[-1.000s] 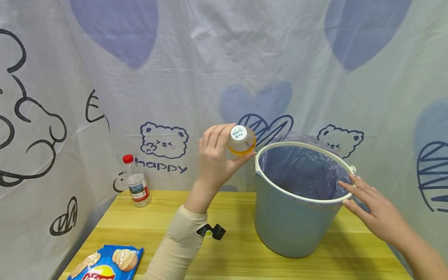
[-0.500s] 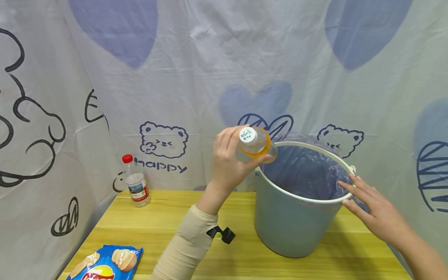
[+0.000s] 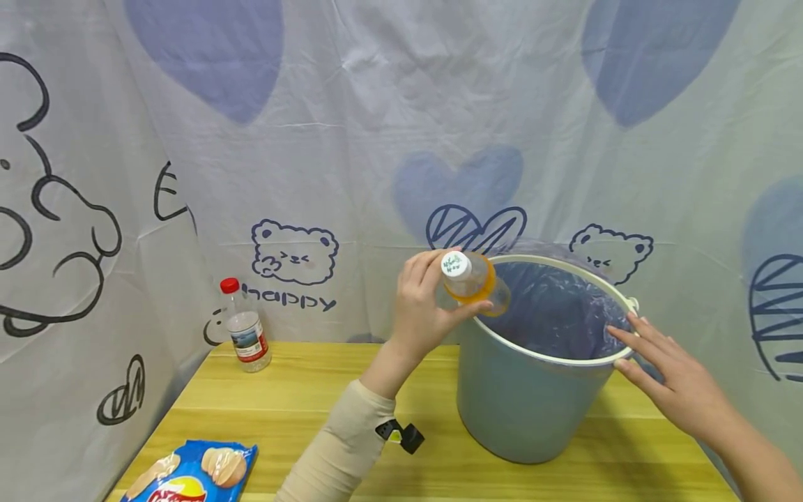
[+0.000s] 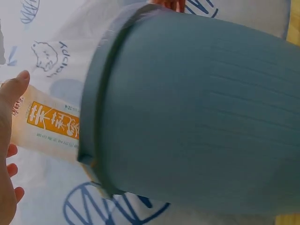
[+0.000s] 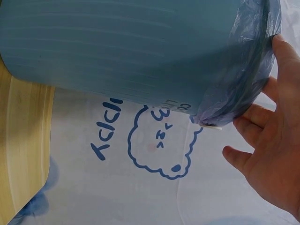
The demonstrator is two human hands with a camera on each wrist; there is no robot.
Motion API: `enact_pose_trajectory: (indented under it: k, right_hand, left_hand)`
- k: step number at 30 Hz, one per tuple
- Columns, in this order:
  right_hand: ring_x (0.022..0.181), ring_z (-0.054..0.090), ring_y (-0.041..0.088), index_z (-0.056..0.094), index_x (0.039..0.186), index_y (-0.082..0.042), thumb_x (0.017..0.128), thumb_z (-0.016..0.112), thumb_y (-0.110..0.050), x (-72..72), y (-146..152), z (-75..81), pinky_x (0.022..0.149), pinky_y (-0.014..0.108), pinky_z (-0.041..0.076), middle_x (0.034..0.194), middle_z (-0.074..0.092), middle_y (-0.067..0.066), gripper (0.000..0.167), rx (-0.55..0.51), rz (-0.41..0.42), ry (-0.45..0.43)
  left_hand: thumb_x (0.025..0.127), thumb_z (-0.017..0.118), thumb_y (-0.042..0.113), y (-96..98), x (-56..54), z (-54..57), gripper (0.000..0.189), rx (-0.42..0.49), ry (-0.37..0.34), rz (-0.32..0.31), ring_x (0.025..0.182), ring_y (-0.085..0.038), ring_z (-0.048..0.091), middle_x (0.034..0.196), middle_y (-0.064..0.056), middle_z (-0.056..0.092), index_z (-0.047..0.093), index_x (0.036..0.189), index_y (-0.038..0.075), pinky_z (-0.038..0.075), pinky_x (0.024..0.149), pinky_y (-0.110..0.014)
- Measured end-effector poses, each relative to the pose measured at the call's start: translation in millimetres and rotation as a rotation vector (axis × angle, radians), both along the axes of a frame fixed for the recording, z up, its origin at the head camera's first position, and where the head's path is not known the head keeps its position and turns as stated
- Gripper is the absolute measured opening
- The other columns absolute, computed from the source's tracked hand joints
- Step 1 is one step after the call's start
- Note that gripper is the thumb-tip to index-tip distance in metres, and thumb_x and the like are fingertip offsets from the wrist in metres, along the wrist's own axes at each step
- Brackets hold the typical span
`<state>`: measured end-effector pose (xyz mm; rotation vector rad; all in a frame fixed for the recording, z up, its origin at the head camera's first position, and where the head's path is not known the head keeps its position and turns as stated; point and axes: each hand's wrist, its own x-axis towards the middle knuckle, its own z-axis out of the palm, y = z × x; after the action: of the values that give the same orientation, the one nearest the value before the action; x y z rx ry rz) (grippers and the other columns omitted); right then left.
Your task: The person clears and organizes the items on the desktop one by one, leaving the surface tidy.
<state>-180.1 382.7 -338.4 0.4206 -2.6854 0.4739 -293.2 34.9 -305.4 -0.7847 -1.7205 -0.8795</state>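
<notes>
My left hand grips a clear plastic bottle with a white cap and an orange label. Tilted, cap toward me, the bottle hangs at the left rim of a blue-grey trash bin, its base over the opening. In the left wrist view the bottle shows white characters on its label, and its far end is hidden behind the bin's rim. My right hand rests on the bin's right rim with fingers extended; in the right wrist view its fingertips touch the bag-covered edge.
A translucent purple bag lines the bin, which stands on a yellow wooden table. At the back left stands an upright bottle with a red cap. A blue chip bag lies front left. A printed cloth hangs behind.
My left hand has carried the bottle right and slightly down, from beside the bin to over its left rim. My right hand has stayed on the rim.
</notes>
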Motion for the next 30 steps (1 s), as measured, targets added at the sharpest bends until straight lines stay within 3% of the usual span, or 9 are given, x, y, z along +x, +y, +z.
enact_pose_trajectory:
  k: [5,13,17,22,30]
  right_hand:
    - [0.153,0.008,0.028,0.042,0.148,-0.023,0.100,0.053,-0.028,-0.7,1,-0.1,0.124,0.041,-0.006,0.161,0.022,0.016,0.050,0.001,-0.001,0.004]
    - [0.153,0.010,0.031,0.042,0.148,-0.023,0.100,0.053,-0.028,-1.7,1,-0.5,0.124,0.046,-0.004,0.161,0.022,0.016,0.050,-0.001,-0.006,0.000]
    - [0.152,0.010,0.033,0.042,0.148,-0.024,0.100,0.053,-0.029,-1.5,2,0.3,0.122,0.056,-0.001,0.162,0.021,0.014,0.050,-0.008,-0.014,-0.012]
    - [0.153,0.009,0.029,0.042,0.148,-0.024,0.100,0.053,-0.029,-1.2,1,0.8,0.122,0.054,-0.001,0.162,0.022,0.015,0.050,-0.006,-0.009,-0.003]
    - [0.153,0.008,0.030,0.043,0.148,-0.022,0.100,0.053,-0.029,0.0,0,1.4,0.118,0.064,0.004,0.162,0.022,0.015,0.049,-0.012,-0.014,-0.014]
  left_hand:
    - [0.059,0.088,0.048,5.1,-3.5,-14.2,0.081,-0.014,-0.043,-0.023,0.109,-0.023,0.057,0.119,-0.007,0.063,0.062,0.126,0.011,0.047,0.095,-0.037]
    - [0.061,0.087,0.052,12.5,-3.7,-28.7,0.081,-0.106,-0.096,0.006,0.114,-0.021,0.056,0.123,-0.004,0.062,0.061,0.128,0.016,0.048,0.091,-0.037]
    - [0.064,0.085,0.054,15.4,-1.6,-30.5,0.081,-0.156,-0.146,0.015,0.117,-0.021,0.054,0.127,-0.003,0.060,0.058,0.131,0.018,0.048,0.087,-0.037]
    - [0.066,0.083,0.054,19.4,1.1,-30.6,0.080,-0.208,-0.203,0.012,0.120,-0.021,0.051,0.131,-0.002,0.058,0.056,0.134,0.020,0.048,0.089,-0.038]
    - [0.069,0.081,0.055,21.8,4.5,-32.4,0.079,-0.233,-0.254,0.011,0.121,-0.020,0.049,0.131,0.000,0.056,0.054,0.136,0.023,0.047,0.087,-0.038]
